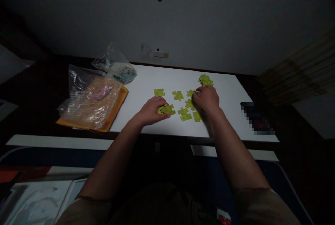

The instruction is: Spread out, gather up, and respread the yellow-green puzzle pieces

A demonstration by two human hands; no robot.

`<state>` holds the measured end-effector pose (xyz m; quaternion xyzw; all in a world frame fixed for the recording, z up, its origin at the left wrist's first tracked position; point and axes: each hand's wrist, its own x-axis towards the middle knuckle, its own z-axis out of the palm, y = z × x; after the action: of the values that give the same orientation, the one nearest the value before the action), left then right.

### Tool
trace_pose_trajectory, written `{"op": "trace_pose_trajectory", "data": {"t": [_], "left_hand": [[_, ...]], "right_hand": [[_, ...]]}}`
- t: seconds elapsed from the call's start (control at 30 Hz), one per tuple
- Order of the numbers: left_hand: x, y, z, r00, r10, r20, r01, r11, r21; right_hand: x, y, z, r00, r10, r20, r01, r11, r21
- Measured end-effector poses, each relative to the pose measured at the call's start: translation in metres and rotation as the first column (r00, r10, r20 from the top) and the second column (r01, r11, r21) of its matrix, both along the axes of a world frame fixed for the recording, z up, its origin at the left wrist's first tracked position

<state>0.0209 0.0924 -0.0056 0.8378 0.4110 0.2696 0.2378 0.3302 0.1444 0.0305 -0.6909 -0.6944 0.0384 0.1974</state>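
Several yellow-green jigsaw pieces lie loose on a white table. My left hand is curled, its fingers pinching a joined pair of pieces flat on the table. My right hand rests palm down with fingers bent over a piece near the middle of the spread. A small stack of pieces sits just beyond my right hand. Two more pieces lie between my hands.
A clear plastic bag on an orange envelope lies at the table's left end, with a second clear bag behind it. A dark flat object lies at the right edge. A wall stands behind the table.
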Motion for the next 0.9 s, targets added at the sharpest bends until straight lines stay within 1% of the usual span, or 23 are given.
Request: {"op": "trace_pose_trajectory", "data": {"t": [0.03,0.07,0.1,0.13,0.17,0.2,0.23,0.27,0.3,0.37,0.43,0.47,0.5,0.53,0.6,0.63,0.7,0.77,0.83,0.9], "left_hand": [[0.001,0.0,0.0,1.0,0.008,0.002,-0.008,1.0,-0.003],[0.001,0.0,0.0,1.0,0.014,0.004,-0.014,1.0,-0.008],[0.002,0.0,0.001,1.0,0.014,0.006,-0.014,1.0,-0.012],[0.002,0.0,0.001,1.0,0.008,0.008,-0.008,1.0,-0.014],[0.002,0.0,0.001,1.0,0.003,0.009,-0.003,1.0,-0.015],[0.002,-0.001,0.001,1.0,0.002,0.009,-0.002,1.0,-0.014],[0.002,-0.001,0.001,1.0,0.009,0.006,-0.009,1.0,-0.014],[0.002,-0.001,0.0,1.0,0.022,0.005,-0.022,1.0,-0.015],[0.002,-0.001,-0.001,0.999,0.04,0.007,-0.04,0.999,-0.017],[0.002,-0.002,-0.003,0.998,0.065,0.028,-0.064,0.997,-0.031],[0.003,-0.004,-0.004,0.997,0.057,0.06,-0.055,0.997,-0.046],[0.004,-0.004,-0.004,0.996,0.046,0.072,-0.042,0.998,-0.051],[0.005,-0.005,-0.003,0.996,0.033,0.08,-0.028,0.998,-0.055],[0.005,-0.006,-0.003,0.996,0.02,0.084,-0.015,0.998,-0.06],[0.006,-0.006,-0.001,0.996,0.001,0.087,0.005,0.998,-0.07],[0.006,-0.006,-0.001,0.996,-0.005,0.088,0.012,0.997,-0.076],[0.006,-0.006,0.0,0.996,-0.013,0.093,0.02,0.996,-0.083],[0.006,-0.006,-0.002,0.994,-0.003,0.113,0.014,0.995,-0.094],[0.007,-0.006,-0.005,0.989,0.031,0.146,-0.015,0.994,-0.11],[0.007,-0.006,-0.008,0.982,0.061,0.181,-0.04,0.992,-0.116]], "right_hand": [[-0.011,-0.011,0.003,0.995,0.087,-0.046,-0.086,0.996,0.027],[-0.023,-0.023,0.005,0.974,0.194,-0.117,-0.192,0.981,0.033],[-0.034,-0.035,0.007,0.929,0.309,-0.202,-0.315,0.949,0.003],[-0.045,-0.046,0.009,0.875,0.391,-0.285,-0.418,0.908,-0.04],[-0.054,-0.054,0.01,0.838,0.432,-0.334,-0.48,0.874,-0.074],[-0.06,-0.058,0.01,0.815,0.454,-0.36,-0.516,0.851,-0.097],[-0.062,-0.057,0.009,0.806,0.449,-0.385,-0.523,0.845,-0.108],[-0.062,-0.051,0.007,0.81,0.421,-0.408,-0.5,0.86,-0.104],[-0.06,-0.042,0.006,0.818,0.375,-0.435,-0.453,0.888,-0.086],[-0.054,-0.014,0.002,0.833,0.241,-0.498,-0.3,0.953,-0.04],[-0.051,0.013,0.0,0.86,0.137,-0.491,-0.169,0.985,-0.021],[-0.052,0.023,0.0,0.871,0.123,-0.475,-0.168,0.984,-0.055],[-0.055,0.03,0.0,0.883,0.141,-0.447,-0.209,0.972,-0.106],[-0.059,0.032,0.0,0.893,0.184,-0.412,-0.271,0.949,-0.162],[-0.068,0.028,0.0,0.897,0.305,-0.319,-0.388,0.889,-0.243],[-0.072,0.023,0.0,0.898,0.353,-0.262,-0.417,0.874,-0.249],[-0.077,0.011,0.0,0.907,0.392,-0.152,-0.416,0.889,-0.192],[-0.078,-0.003,0.002,0.919,0.384,-0.091,-0.392,0.915,-0.096],[-0.08,-0.017,0.006,0.924,0.36,-0.126,-0.367,0.929,-0.037],[-0.083,-0.032,0.01,0.914,0.336,-0.227,-0.357,0.932,-0.06]]}}
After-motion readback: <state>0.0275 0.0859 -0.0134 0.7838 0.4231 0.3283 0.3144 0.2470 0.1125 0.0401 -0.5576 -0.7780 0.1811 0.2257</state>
